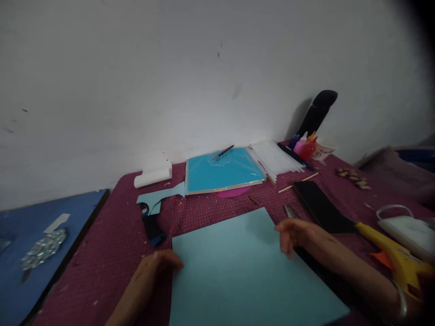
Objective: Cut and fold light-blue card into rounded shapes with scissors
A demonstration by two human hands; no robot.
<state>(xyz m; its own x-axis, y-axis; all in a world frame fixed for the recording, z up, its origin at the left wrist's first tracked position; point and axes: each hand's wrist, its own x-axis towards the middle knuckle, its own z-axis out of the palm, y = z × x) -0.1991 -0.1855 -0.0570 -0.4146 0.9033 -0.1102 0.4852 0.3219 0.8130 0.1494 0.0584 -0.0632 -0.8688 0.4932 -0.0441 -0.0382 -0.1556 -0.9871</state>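
Note:
A large pale blue sheet [244, 276] lies on the purple checked cloth in front of me. At its left edge is my left hand [152, 271], its fingertips touching the paper and closed together. My right hand [295, 233] is at the sheet's upper right edge, fingers curled, with the paper's edge beside the fingertips. Whether either hand grips the sheet firmly is hard to see. Beyond the sheet, left of centre, lie a cut pale blue scrap [159, 197] and a dark blue tool [152, 228].
A bright blue pack [220, 170] with a pen [223, 152] on it, white sticks [275, 158] and a white roll [152, 176] lie near the wall. At right are a black phone-like slab [322, 206], a yellow glue gun [390, 249] and a white device [408, 231].

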